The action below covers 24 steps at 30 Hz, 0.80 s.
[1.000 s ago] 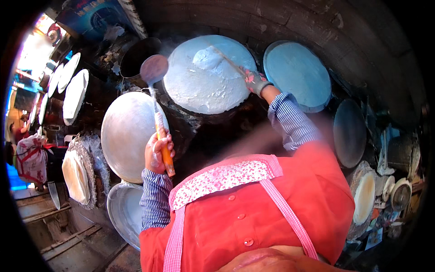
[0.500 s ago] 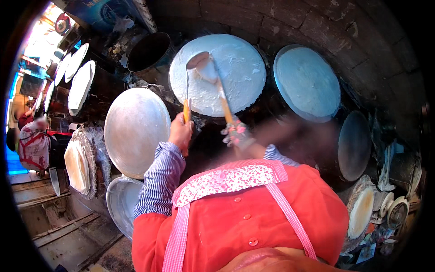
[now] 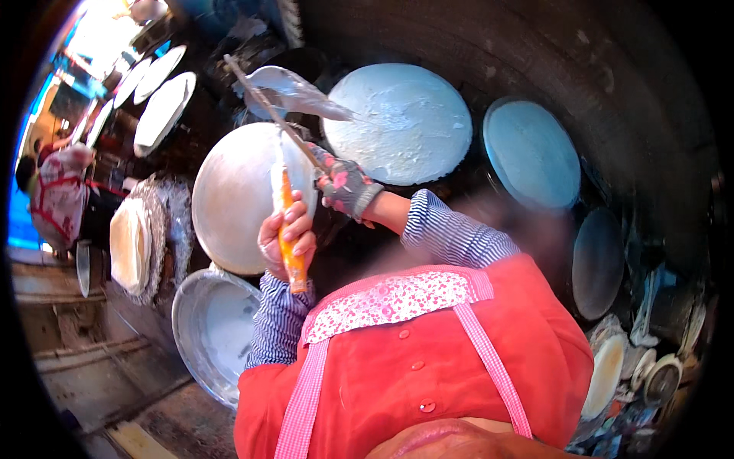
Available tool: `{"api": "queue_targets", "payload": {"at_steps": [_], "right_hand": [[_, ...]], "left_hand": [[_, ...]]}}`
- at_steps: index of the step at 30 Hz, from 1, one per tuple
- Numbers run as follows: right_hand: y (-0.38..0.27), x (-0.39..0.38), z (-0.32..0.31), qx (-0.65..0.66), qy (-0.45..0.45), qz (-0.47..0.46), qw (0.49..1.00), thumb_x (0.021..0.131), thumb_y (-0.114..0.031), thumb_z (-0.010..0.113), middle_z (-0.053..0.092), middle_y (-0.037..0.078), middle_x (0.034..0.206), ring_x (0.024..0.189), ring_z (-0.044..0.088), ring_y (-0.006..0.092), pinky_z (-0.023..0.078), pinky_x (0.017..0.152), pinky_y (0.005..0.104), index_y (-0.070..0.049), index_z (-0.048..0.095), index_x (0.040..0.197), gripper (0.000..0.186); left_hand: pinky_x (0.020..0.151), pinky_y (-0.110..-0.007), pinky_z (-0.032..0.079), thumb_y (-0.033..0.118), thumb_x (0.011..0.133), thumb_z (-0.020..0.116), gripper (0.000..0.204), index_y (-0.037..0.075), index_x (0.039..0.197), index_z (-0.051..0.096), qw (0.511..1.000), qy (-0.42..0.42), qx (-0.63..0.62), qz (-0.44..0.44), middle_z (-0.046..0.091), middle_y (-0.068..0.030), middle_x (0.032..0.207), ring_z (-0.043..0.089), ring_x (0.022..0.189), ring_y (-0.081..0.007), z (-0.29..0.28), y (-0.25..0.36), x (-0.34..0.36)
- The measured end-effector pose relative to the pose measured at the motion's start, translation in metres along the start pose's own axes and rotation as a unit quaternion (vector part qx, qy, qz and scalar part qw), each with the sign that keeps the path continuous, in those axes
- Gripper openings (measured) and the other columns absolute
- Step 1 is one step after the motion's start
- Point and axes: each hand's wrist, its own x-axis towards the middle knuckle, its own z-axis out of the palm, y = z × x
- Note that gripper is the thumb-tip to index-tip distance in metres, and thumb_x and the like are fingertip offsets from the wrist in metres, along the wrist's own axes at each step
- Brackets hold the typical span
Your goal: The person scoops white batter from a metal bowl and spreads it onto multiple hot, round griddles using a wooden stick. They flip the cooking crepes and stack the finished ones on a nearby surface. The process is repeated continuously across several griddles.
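My left hand [image 3: 287, 236] is closed round the orange handle of a ladle [image 3: 286, 186], whose white-smeared shaft points away from me. My right hand [image 3: 348, 183], in a grey flowered fingerless glove, grips a thin wooden stick [image 3: 264, 103] that slants up to the left and crosses above the ladle. A blurred, glossy sheet of white batter [image 3: 302, 93] stretches behind the stick toward a large round griddle [image 3: 397, 122] coated in white. Both hands are over the near edge of a pale round griddle [image 3: 237, 203]. The ladle's bowl is hard to make out.
A metal basin [image 3: 222, 329] with whitish contents stands at lower left. Flat rounds [image 3: 130, 249] lie on a woven stand beyond it. More griddles [image 3: 533, 153] stand to the right. Another person [image 3: 63, 191] is at far left, near a knife [image 3: 82, 268].
Both hands and their tools have moved left from the large white griddle toward the pale griddle. The right hand's stick has swung left, crossing the ladle, and batter now stretches out behind.
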Motion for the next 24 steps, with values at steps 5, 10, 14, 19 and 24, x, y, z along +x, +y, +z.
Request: {"api": "queue_targets", "payload": {"at_steps": [5,10,14,19,24], "right_hand": [[-0.008,0.006,0.057,-0.022,-0.11,-0.056,0.992,0.079,-0.013,0.045,0.059,0.02,0.089,0.068,0.06,0.0282,0.048,0.06,0.0354,-0.015,0.032,0.129,0.052],[0.003,-0.025,0.059,0.272,-0.145,0.202,0.93,0.082,-0.003,0.04,0.049,0.0,0.076,0.05,0.049,0.012,0.041,0.041,0.0237,-0.023,0.028,0.132,0.055],[0.024,-0.041,0.053,0.538,-0.057,0.252,0.802,0.082,-0.002,0.041,0.048,-0.001,0.075,0.048,0.044,0.0094,0.04,0.039,0.0203,-0.023,0.024,0.133,0.059],[0.043,-0.071,0.046,0.355,-0.152,0.264,0.884,0.085,-0.008,0.04,0.05,-0.002,0.074,0.053,0.045,0.0066,0.04,0.045,0.0207,-0.023,0.025,0.134,0.053],[0.057,-0.054,0.063,-0.19,-0.153,-0.117,0.963,0.085,-0.015,0.041,0.05,0.0,0.069,0.056,0.05,0.0113,0.042,0.045,0.0243,-0.021,0.032,0.13,0.047]], "left_hand": [[0.042,-0.024,0.042,0.009,0.08,0.046,0.038,-0.002,0.114,0.034,0.932,0.197,0.291,0.084,0.042,-0.004,0.075,0.044,0.055,-0.01,-0.029,0.061,-0.052],[0.041,-0.023,0.039,0.004,0.075,0.047,0.027,0.002,0.102,0.046,0.628,0.384,0.676,0.038,0.048,-0.004,0.071,0.047,0.055,-0.0082,-0.048,0.115,-0.079],[0.064,-0.035,0.047,0.004,0.072,0.051,0.032,0.002,0.103,0.047,0.229,0.238,0.938,0.103,0.056,-0.0149,0.082,0.057,0.076,-0.0282,-0.042,0.149,-0.085],[0.069,-0.039,0.046,0.01,0.071,0.057,0.044,0.0,0.111,0.042,-0.006,0.315,0.94,0.132,0.05,-0.0137,0.097,0.054,0.084,-0.0312,-0.014,0.156,-0.114],[0.069,-0.039,0.046,0.009,0.071,0.058,0.045,0.002,0.112,0.041,-0.058,0.333,0.936,0.103,0.05,-0.0121,0.096,0.054,0.084,-0.0303,-0.032,0.163,-0.125]]}}
